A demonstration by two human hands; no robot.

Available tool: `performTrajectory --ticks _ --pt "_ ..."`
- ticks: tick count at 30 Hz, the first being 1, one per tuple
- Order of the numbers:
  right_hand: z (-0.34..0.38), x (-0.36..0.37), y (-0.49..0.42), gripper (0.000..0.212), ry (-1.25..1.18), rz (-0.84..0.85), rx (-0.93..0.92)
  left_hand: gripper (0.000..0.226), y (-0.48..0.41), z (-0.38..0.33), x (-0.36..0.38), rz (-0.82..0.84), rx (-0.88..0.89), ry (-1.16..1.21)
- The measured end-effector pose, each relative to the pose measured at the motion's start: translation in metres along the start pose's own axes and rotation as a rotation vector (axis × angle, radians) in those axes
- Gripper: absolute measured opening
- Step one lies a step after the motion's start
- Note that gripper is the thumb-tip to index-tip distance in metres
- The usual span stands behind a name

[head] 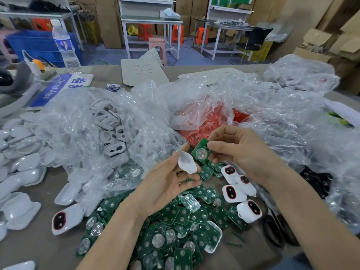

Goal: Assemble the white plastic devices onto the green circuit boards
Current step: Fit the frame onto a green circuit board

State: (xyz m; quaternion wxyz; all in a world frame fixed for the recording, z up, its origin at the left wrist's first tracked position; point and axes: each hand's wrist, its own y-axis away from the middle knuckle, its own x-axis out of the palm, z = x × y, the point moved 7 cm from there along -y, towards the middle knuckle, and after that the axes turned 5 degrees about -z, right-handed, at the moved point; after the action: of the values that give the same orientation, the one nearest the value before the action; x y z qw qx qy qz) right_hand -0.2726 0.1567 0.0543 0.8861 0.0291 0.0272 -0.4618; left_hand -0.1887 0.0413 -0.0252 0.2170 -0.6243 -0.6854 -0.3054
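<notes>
My left hand (165,184) holds a white plastic shell (186,162) between thumb and fingers, hollow side up. Just to its right, my right hand (239,151) pinches a green circuit board (200,152) with a round silver dome on it, tilted toward the shell. The two parts are close but apart. A heap of green circuit boards (175,230) lies on the table below my forearms. Several assembled white devices with red-ringed black windows (233,190) lie to the right of the heap.
A clear bag of white front frames (113,137) is at the left, loose white shells (21,172) at the far left, a bag of red parts (210,121) behind my hands. Crumpled plastic (292,114) covers the right. A water bottle (65,49) stands at the back left.
</notes>
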Motion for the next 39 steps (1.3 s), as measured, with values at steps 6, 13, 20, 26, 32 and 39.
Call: performTrajectory --ticks 6,13,20,26,32,39 --pt "0.007 0.017 -0.001 0.01 0.214 0.057 -0.04 0.039 0.0 0.003 0.001 -0.011 -0.044 0.017" --pt "0.004 0.027 -0.003 0.014 0.301 0.035 -0.086 0.037 0.0 0.003 0.003 -0.013 -0.037 0.014" --pt "0.0 0.029 -0.003 0.012 0.356 0.058 -0.074 0.036 0.001 0.004 0.002 -0.046 -0.051 0.024" --pt "0.002 0.03 0.0 0.009 0.43 0.015 -0.145 0.036 0.0 0.003 0.003 -0.032 -0.035 0.011" --pt "0.001 0.031 0.003 0.012 0.532 -0.07 -0.215 0.037 -0.001 0.005 0.003 -0.006 -0.026 -0.007" --pt "0.002 0.035 0.005 0.013 0.681 -0.162 -0.282 0.037 -0.001 0.004 0.005 0.017 -0.014 -0.034"
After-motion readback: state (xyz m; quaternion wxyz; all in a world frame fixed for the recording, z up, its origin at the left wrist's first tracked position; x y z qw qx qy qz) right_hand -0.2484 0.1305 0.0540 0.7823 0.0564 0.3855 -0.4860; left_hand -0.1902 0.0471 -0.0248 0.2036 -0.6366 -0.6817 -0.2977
